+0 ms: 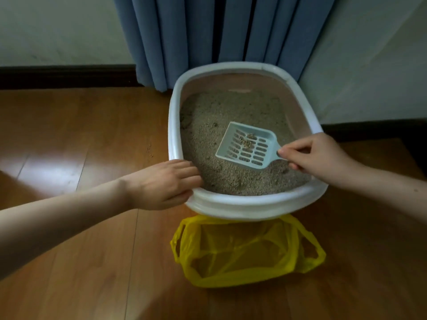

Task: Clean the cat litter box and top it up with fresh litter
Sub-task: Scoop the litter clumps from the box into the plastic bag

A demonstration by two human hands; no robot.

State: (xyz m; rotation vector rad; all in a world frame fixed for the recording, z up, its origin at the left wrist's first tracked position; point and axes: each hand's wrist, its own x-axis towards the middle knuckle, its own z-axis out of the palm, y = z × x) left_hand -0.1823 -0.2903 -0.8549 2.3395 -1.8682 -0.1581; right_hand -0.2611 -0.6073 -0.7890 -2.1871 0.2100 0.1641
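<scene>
A wood floor point(76, 239) fills most of the view, meeting a pale wall point(57, 31) with a dark skirting board point(67, 76) at the back. A blue curtain point(219, 31) hangs in folds down to the floor behind the middle of the scene. In front of the curtain, on the floor, sits the litter box point(242, 207), a white oval tub with a broad rim, its far end close to the curtain and the right-hand wall. Sandy grey-brown litter point(231, 116) covers its bottom, uneven and lumpy, with a few darker clumps near the left side. Just in front of the box, its far edge tucked under the near rim, lies a yellow bag point(245, 252), its mouth spread wide and its two handle loops out to the sides. The left hand point(161, 183) lies on the box's near left rim, fingers curled over the edge into the tub and thumb under the rim outside, gripping it. The right hand point(316, 155) reaches over the near right rim, its fingers pinched closed around the handle of a pale blue scoop point(248, 146). The scoop's slotted head is above the litter, tilted, with a small heap of grains on the slots. A few stray grains point(149, 150) lie on the floor just left of the box.
</scene>
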